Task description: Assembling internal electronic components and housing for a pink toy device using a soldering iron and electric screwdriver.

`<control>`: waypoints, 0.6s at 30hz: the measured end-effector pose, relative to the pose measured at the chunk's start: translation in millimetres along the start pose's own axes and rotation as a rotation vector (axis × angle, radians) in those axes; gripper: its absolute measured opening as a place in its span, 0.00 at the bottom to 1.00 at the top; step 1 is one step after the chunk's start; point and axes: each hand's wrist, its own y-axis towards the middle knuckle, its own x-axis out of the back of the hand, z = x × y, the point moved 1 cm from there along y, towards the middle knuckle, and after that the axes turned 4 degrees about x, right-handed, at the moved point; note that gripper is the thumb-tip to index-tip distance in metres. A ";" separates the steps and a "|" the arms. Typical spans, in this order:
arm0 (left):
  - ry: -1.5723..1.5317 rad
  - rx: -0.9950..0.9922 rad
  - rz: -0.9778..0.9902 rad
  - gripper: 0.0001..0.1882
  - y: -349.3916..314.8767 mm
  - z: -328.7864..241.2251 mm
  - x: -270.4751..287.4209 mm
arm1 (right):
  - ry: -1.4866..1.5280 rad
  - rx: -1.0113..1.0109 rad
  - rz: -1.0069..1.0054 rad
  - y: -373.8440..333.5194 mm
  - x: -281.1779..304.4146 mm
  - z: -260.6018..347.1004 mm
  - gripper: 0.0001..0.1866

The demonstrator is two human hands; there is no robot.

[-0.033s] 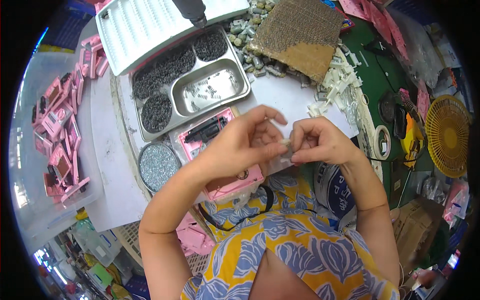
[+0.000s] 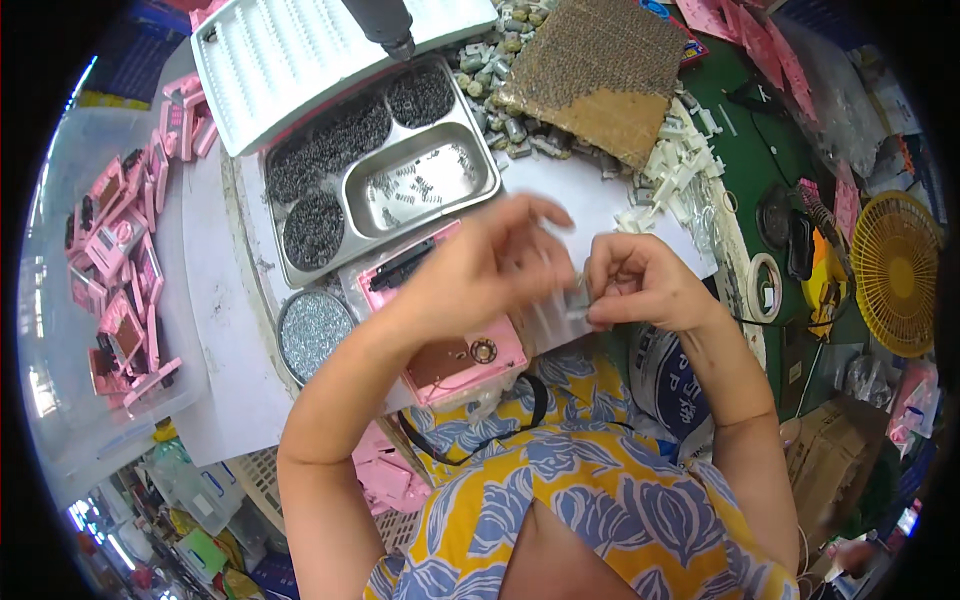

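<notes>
My left hand (image 2: 510, 260) hangs over the pink plastic case (image 2: 430, 385), smeared by motion, so its fingers cannot be made out clearly. Just to its right, my right hand (image 2: 645, 285) is closed in a pinch. A small pale greyish piece (image 2: 577, 295) shows at the right fingertips, too small to name. Partly under my left forearm, the case holds a black part (image 2: 400, 268) at its far end and a small round dark part (image 2: 483, 350) at its near end.
A steel compartment tray (image 2: 497, 180) holds dark springs. Beside it stands a round dish of tiny silvery pieces (image 2: 315, 335). A white ridged tray (image 2: 300, 65), an electric screwdriver tip (image 2: 398, 45), cardboard (image 2: 600, 75), small motors (image 2: 515, 130) and white plastic parts (image 2: 675, 170) lie beyond. Pink cases (image 2: 120, 240) fill a left bin.
My left fingers have come away from the right fingertips, moving slightly up and left. More of the case's round part shows. My right hand has barely moved.
</notes>
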 end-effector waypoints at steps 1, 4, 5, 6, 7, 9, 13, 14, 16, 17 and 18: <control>0.271 -0.069 -0.189 0.15 16.8 -6.9 12.1 | 0.091 0.074 -0.035 1.1 2.4 -0.8 0.18; 0.978 -0.474 -0.641 0.09 73.5 -9.0 57.0 | 0.265 0.225 -0.133 3.3 5.0 -3.4 0.31; 1.026 -0.447 -0.652 0.09 83.0 -9.8 63.6 | 0.258 0.227 -0.141 1.7 7.2 -3.4 0.31; 1.075 -0.420 -0.663 0.09 90.2 -10.4 68.9 | 0.251 0.228 -0.148 -2.0 11.5 -3.8 0.31; 1.123 -0.391 -0.674 0.09 95.4 -10.1 73.3 | 0.244 0.229 -0.155 -5.7 15.7 -4.1 0.31; 1.113 -0.419 -0.669 0.09 108.1 -6.3 71.6 | 0.232 0.241 -0.197 -14.7 23.0 -2.6 0.30; 1.229 -0.440 -0.704 0.09 119.7 -3.4 67.1 | 0.205 0.259 -0.277 -22.5 30.2 -4.3 0.29; 1.274 -0.436 -0.723 0.10 121.5 0.4 64.3 | 0.179 0.266 -0.296 -26.1 30.1 -4.9 0.28; 1.274 -0.458 -0.713 0.10 125.2 2.2 68.6 | 0.050 0.303 -0.344 -28.7 30.8 -5.2 0.26; 1.269 -0.461 -0.712 0.11 121.9 2.3 72.4 | -0.096 0.270 -0.358 -29.8 29.6 -3.4 0.25; 1.270 -0.496 -0.736 0.12 121.8 -0.5 72.6 | -0.246 0.235 -0.383 -33.8 30.4 -1.9 0.25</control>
